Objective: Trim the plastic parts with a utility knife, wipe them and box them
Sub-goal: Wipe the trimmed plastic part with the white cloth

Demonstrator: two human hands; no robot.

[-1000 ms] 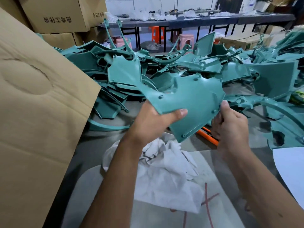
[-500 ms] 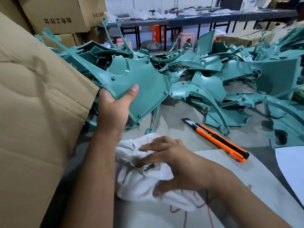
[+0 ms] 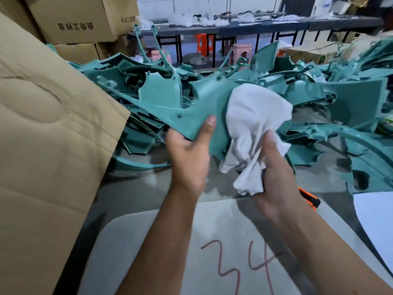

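My left hand [image 3: 189, 154] grips the lower edge of a teal plastic panel [image 3: 204, 107], thumb on its face, holding it up above the table. My right hand [image 3: 276, 173] holds a bunched white cloth [image 3: 255, 122] and presses it against the panel's right side. The orange utility knife [image 3: 308, 198] lies on the table behind my right wrist, mostly hidden. A large cardboard box flap [image 3: 53, 145] fills the left.
A big heap of teal plastic parts [image 3: 350, 103] covers the table behind. A grey sheet marked "34" [image 3: 223, 241] lies in front of me, a white sheet [image 3: 376, 216] at right. Stacked cartons [image 3: 74, 20] stand back left; benches and stools are farther off.
My right hand picked the cloth up off the table and brought it onto the panel. My left hand moved the panel rightward, back to the centre.
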